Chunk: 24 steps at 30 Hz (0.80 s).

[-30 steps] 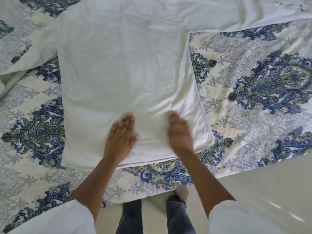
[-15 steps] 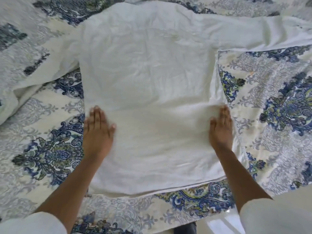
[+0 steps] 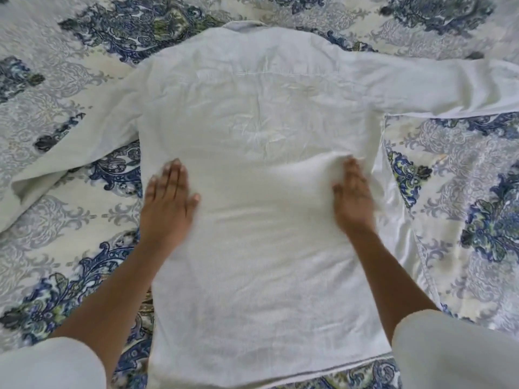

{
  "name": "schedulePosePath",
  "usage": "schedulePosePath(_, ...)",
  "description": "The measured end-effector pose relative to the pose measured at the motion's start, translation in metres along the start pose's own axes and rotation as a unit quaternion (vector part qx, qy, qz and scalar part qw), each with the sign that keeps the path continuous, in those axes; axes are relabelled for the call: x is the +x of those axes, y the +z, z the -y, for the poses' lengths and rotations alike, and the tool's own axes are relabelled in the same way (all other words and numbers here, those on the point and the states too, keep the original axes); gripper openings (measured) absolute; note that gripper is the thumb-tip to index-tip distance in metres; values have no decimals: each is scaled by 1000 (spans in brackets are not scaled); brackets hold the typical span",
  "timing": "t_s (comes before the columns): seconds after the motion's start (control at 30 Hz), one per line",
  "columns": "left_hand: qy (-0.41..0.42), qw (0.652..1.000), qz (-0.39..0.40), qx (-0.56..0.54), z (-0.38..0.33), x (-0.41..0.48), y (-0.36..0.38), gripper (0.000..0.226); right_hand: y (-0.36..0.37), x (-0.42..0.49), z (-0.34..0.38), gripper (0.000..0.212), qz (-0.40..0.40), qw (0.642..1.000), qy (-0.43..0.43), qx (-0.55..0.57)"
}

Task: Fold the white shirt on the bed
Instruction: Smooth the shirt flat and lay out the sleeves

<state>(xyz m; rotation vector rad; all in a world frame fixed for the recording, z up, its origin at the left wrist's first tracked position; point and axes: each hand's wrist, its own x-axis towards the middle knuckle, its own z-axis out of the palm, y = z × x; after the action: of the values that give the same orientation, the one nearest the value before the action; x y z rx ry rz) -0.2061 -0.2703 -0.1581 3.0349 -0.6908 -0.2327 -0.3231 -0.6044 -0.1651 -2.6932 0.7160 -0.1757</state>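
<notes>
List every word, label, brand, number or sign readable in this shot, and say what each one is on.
None: no readable text anywhere in the head view.
White shirt: lies back-up, with no print, tag or label showing.
Bedspread: only a blue, grey and green floral pattern, no lettering.
Left hand and right hand: flat on the shirt, bare of any writing.

Bed with blue paisley bedspread, white shirt spread flat on it, sleeves outstretched

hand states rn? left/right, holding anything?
Left hand: open, flat on the white shirt, gripping nothing.
Right hand: open, flat on the shirt, gripping nothing.
</notes>
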Motion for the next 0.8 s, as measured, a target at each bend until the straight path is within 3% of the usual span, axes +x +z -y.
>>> schedulePosePath(0.07,-24,999,-5,-24,-10,3,-10,70,-5,13,5,54,-25,993,109,41)
schedulePosePath(0.1,-17,999,-11,-41,-24,6,-13,67,-3,17,22,53,-37,992,106,53)
schedulePosePath(0.17,48,997,-8,-60,-59,17,-15,65,11,17,70,49,-24,996,-11,79)
schedulePosePath(0.23,123,991,-2,-44,-81,30,-10,66,34,9,104,52,53,978,-191,56)
schedulePosePath(0.3,118,993,18,-24,-69,49,-6,71,39,21,104,56,100,970,-218,32)
schedulePosePath(0.5,-2,1000,5,7,17,77,-8,73,26,88,27,59,47,990,-126,-46)
schedulePosePath(0.67,-106,994,40,9,-1,81,-27,66,11,108,38,57,9,995,102,-5)
schedulePosePath(0.73,-65,996,52,-10,-23,81,-38,66,9,98,90,56,0,998,51,41)
schedulePosePath(0.8,36,997,67,-27,-44,80,-40,64,26,76,141,53,47,990,-122,54)
